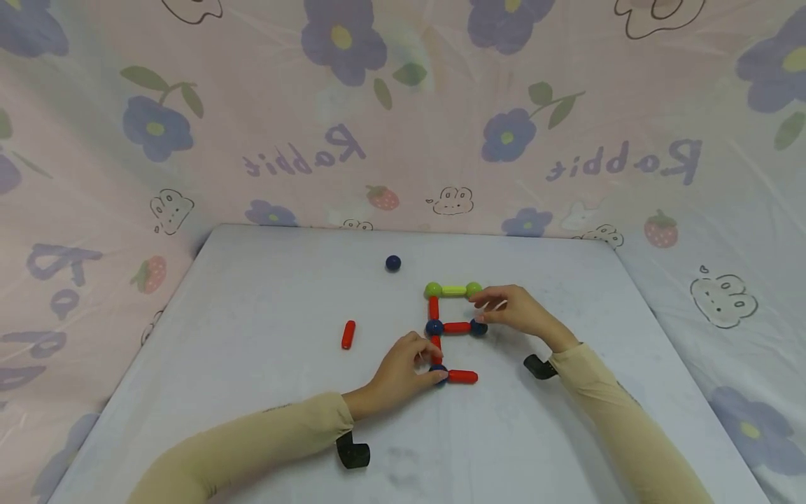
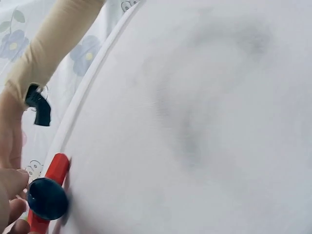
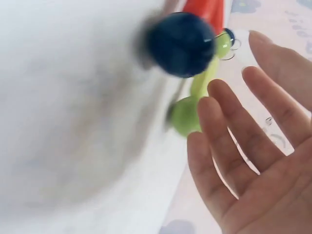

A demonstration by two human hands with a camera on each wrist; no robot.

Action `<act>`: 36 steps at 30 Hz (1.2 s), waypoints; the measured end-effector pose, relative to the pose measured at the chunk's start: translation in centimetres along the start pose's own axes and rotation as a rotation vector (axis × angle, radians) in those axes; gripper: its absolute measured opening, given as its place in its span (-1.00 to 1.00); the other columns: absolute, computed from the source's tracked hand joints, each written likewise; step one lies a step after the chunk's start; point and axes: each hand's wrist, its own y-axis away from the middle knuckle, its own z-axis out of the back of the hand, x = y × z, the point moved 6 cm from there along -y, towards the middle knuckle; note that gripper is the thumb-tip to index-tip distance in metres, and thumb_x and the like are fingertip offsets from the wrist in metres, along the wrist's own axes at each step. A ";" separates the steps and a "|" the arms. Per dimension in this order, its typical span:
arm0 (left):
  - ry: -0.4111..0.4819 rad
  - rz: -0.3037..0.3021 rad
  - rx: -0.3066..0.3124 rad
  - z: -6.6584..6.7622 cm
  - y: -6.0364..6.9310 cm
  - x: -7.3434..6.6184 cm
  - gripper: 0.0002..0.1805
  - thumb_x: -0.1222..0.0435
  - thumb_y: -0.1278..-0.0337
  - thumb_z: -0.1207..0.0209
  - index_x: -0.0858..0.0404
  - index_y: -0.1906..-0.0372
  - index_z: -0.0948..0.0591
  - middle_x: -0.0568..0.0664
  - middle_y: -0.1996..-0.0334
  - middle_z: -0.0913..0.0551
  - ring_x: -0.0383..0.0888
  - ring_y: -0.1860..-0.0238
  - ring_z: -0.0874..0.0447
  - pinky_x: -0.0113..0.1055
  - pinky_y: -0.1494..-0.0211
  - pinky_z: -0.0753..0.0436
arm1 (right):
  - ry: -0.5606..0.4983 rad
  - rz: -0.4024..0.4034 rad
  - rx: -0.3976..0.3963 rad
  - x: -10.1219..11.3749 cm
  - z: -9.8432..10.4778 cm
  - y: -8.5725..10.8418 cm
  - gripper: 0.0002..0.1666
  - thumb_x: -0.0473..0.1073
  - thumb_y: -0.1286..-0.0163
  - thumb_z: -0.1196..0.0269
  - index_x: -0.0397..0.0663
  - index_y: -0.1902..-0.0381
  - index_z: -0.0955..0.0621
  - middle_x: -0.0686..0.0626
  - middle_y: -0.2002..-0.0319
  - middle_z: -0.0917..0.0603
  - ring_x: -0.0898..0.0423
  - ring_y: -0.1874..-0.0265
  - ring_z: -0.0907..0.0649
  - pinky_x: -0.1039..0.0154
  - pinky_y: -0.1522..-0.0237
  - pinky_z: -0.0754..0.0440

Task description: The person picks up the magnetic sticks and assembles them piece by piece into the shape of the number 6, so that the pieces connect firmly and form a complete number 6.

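A flat frame of balls and short rods lies on the table. At its top a lime rod (image 1: 453,290) joins a left green ball (image 1: 433,289) and a right green ball (image 1: 474,288). Red rods link down to a middle blue ball (image 1: 434,327) and a lower blue ball (image 1: 439,374). My left hand (image 1: 403,367) pinches the lower ball, from which a red rod (image 1: 463,377) points right. My right hand (image 1: 518,308), fingers spread and holding nothing, hovers beside the right green ball and the right blue ball (image 3: 180,45).
A loose red rod (image 1: 348,334) lies left of the frame, and a single dark blue ball (image 1: 393,263) sits farther back. Black wrist mounts (image 1: 352,451) hang below both sleeves. A patterned curtain (image 1: 415,126) rises behind the white table (image 1: 264,294).
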 end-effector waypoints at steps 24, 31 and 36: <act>0.040 -0.046 -0.007 -0.6 1.3 0.4 -0.71 0.12 -0.13 -0.38 0.06 0.06 -0.62 -0.17 0.21 -0.59 -0.27 0.18 -0.57 -0.48 0.03 -0.58 | -0.112 0.356 0.511 13.7 -9.4 -13.0 -0.63 -0.29 -0.23 -0.40 0.02 -0.02 -0.72 -0.10 -0.05 -0.75 -0.09 -0.03 -0.67 0.28 -0.05 -0.65; 0.047 -0.062 -0.017 -0.5 1.4 0.2 -0.70 0.13 -0.13 -0.38 0.08 0.06 -0.62 -0.16 0.19 -0.59 -0.25 0.17 -0.56 -0.45 0.03 -0.59 | -0.042 0.395 0.635 15.9 -13.3 -14.7 -0.62 -0.29 -0.16 -0.45 0.11 0.05 -0.76 0.11 0.03 -0.76 0.15 0.04 -0.65 0.39 0.03 -0.61; 0.046 -0.078 -0.023 -0.6 1.3 0.3 -0.69 0.12 -0.14 -0.37 0.08 0.05 -0.61 -0.14 0.18 -0.58 -0.25 0.17 -0.56 -0.45 0.03 -0.59 | 0.004 0.403 0.687 16.5 -15.1 -15.0 -0.65 -0.27 -0.10 -0.49 0.12 0.12 -0.79 0.13 0.09 -0.73 0.23 0.05 -0.57 0.42 -0.03 -0.49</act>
